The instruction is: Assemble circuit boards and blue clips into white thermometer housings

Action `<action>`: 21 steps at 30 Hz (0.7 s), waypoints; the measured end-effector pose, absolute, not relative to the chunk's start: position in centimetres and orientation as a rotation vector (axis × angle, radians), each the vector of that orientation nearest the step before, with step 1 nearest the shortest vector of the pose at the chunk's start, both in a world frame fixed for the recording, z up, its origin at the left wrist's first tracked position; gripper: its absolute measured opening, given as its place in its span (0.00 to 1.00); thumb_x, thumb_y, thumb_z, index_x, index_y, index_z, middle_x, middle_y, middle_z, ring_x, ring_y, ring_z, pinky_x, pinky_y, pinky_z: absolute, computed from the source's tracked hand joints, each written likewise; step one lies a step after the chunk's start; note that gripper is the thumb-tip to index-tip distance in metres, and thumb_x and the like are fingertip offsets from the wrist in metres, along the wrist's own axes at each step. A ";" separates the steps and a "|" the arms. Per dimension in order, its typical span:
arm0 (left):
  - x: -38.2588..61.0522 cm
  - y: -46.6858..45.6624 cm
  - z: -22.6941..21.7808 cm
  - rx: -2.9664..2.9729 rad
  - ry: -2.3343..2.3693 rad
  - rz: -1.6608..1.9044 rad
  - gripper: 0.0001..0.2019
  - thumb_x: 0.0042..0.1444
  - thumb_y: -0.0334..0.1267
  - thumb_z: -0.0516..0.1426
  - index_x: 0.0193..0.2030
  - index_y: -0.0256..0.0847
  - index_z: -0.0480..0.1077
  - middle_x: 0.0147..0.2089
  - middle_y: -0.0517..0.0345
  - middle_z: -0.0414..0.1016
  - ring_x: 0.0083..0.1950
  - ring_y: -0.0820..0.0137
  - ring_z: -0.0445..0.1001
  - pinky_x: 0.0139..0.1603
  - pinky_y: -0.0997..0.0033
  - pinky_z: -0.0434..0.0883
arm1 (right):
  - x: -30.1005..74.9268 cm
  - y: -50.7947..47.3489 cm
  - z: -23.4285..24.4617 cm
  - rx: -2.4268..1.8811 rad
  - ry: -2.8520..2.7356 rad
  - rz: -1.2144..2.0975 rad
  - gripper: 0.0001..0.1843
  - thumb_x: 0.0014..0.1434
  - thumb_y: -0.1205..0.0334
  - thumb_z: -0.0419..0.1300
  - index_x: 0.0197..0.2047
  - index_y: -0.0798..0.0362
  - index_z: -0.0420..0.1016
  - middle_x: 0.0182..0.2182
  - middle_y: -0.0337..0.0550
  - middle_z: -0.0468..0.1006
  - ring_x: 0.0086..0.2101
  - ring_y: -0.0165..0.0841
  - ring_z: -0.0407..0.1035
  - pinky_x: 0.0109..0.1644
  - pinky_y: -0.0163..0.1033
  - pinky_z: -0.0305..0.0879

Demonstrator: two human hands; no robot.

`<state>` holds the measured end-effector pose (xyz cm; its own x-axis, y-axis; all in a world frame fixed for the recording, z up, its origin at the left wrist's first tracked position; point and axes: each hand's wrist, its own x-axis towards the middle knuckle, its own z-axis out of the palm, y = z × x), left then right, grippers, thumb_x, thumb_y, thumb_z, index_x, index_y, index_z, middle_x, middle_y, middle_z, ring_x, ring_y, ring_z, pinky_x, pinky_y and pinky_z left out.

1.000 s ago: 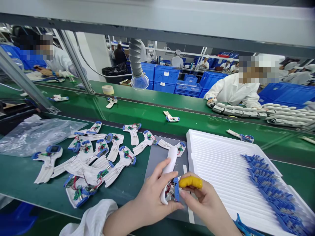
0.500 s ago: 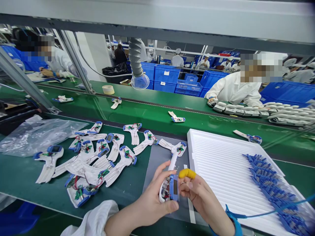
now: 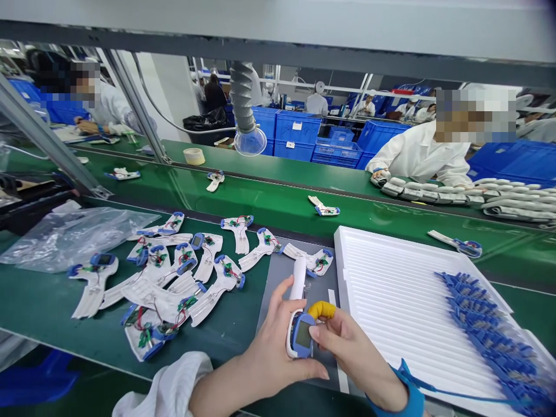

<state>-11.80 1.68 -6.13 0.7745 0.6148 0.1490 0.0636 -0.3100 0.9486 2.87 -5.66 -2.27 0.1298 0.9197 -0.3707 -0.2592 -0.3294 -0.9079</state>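
Observation:
My left hand is closed around a white thermometer half-shell with a blue display frame facing up, held over a grey mat. My right hand, with a yellow finger cot on its forefinger, pinches the blue display end of the same shell. A blue wrist strap with a cord circles my right wrist. Left of my hands lie several open white shells with circuit boards and wires.
A white ribbed tray at right holds several blue display parts. A clear plastic bag lies at far left. Loose shells ride the green conveyor beyond. Co-workers in white coats sit across, beside blue crates.
The shell has turned in my hands so its blue display now faces up. My right fingers stay on the display end. Shells on the conveyor have drifted right.

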 end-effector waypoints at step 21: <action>-11.1 6.1 -8.9 1.368 0.939 0.458 0.20 0.56 0.49 0.48 0.51 0.39 0.56 0.36 0.52 0.72 0.36 0.65 0.73 0.39 0.66 0.70 | 13.2 6.7 -0.4 -2.196 -2.012 0.165 0.10 0.58 0.58 0.59 0.33 0.58 0.73 0.27 0.39 0.75 0.27 0.28 0.70 0.31 0.33 0.67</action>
<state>-11.13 6.10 -8.93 0.5764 0.7616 -0.2962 0.2356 0.1922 0.9527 13.16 6.67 -0.43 0.0898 0.9956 0.0253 0.9782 -0.0834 -0.1901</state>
